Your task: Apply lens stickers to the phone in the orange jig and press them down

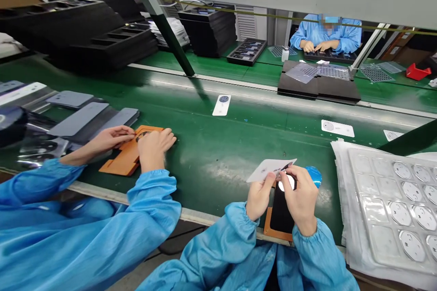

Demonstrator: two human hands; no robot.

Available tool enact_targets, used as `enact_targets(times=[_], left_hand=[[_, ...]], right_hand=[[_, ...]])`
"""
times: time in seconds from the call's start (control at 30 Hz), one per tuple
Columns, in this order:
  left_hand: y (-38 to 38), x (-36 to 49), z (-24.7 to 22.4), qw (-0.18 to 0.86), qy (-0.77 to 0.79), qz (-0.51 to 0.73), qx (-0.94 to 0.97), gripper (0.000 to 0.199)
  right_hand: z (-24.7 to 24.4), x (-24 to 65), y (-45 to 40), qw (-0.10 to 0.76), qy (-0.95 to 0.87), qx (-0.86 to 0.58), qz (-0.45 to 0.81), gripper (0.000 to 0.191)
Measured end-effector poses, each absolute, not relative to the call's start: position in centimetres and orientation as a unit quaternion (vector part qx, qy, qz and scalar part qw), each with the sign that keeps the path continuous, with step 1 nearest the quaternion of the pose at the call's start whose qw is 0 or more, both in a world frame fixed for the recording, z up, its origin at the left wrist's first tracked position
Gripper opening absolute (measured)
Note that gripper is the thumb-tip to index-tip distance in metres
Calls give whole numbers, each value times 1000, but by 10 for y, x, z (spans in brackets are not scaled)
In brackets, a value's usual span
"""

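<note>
L hand (260, 196) grips thin whitish rect. card (262, 170); R hand (302, 195) pinches its dark end, flat black slab (280, 213) b/w & below.

Single head-worn view, forward and downward over worktop (201, 150)

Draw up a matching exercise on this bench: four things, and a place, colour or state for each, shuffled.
Things:
1. Tilted panel
2. Clear tray
3. Bottle
4. Bin

Places, colours, states:
A. Red, at the far right
B. In the left hand, with the right hand at its edge
C. White and upright
D. White discs in some of its pockets

Pairs: 1-B, 2-D, 3-C, 4-A.
</note>
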State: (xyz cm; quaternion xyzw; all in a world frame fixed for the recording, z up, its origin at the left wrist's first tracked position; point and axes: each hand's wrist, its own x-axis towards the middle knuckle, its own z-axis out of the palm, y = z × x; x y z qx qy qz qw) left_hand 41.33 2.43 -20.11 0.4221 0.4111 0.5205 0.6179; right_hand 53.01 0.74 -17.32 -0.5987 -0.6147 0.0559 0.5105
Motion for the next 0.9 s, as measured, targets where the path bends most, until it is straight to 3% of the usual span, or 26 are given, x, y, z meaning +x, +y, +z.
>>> enact_targets(times=[0.23,0.63,0.7,0.8,0.9], left_hand=[[19,420,-202,588,402,525,467,54],[10,423,-185,441,384,536,609,47],[10,424,-188,465,394,523,596,48],[17,422,-198,580,426,509,472,54],[32,411,-206,697,411,513,286,61]], right_hand=[[-172,533,12,529,-596,-597,89,16],[-170,524,15,522,-581,-620,79,20],[-170,523,18,513,-582,-626,70,18],[-178,539,22,487,-573,-654,82,13],[-197,585,21,396,-507,-755,124,10]])
